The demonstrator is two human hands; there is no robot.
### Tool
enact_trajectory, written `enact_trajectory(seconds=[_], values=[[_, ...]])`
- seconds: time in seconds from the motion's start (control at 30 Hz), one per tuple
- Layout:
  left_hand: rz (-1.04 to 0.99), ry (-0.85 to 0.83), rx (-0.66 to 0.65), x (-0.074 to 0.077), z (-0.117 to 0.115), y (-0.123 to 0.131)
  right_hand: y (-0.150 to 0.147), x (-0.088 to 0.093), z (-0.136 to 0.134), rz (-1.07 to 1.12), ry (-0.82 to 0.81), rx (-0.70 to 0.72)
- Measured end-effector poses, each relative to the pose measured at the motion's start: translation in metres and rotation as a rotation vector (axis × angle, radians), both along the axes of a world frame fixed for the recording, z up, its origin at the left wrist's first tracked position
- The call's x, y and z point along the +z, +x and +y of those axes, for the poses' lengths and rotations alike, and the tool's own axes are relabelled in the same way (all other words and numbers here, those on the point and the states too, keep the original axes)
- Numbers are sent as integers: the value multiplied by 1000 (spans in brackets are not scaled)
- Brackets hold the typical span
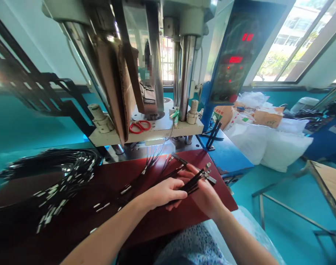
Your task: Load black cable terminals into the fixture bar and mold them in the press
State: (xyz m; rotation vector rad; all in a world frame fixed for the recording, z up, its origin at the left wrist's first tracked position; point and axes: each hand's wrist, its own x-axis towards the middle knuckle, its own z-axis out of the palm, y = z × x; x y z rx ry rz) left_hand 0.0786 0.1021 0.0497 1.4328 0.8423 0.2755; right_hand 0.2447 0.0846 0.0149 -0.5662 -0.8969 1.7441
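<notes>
My left hand point(164, 193) is closed around a bundle of thin black cables point(194, 182) with metal ends, gripping them near the middle. My right hand point(203, 193) is closed on the same bundle just behind its metal tips point(208, 173), which point up and to the right. Both hands hover over the dark red worktop point(101, 206). More black cables run from my hands back toward the press machine point(146, 92).
A large pile of black cables with metal ends point(49, 184) lies at the left. Red scissors point(139, 126) rest on the machine's base plate. A blue control cabinet point(234, 55) stands at the right, with white bags point(267, 143) and a metal frame point(295, 206) on the floor.
</notes>
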Motion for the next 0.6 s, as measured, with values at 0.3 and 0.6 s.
enact_trajectory(seconds=[0.3, 0.6], values=[[55, -78, 86, -3, 8, 13, 33, 26, 44, -396, 215, -123], [-254, -184, 221, -32, 12, 48, 15, 16, 32, -793, 539, 50]])
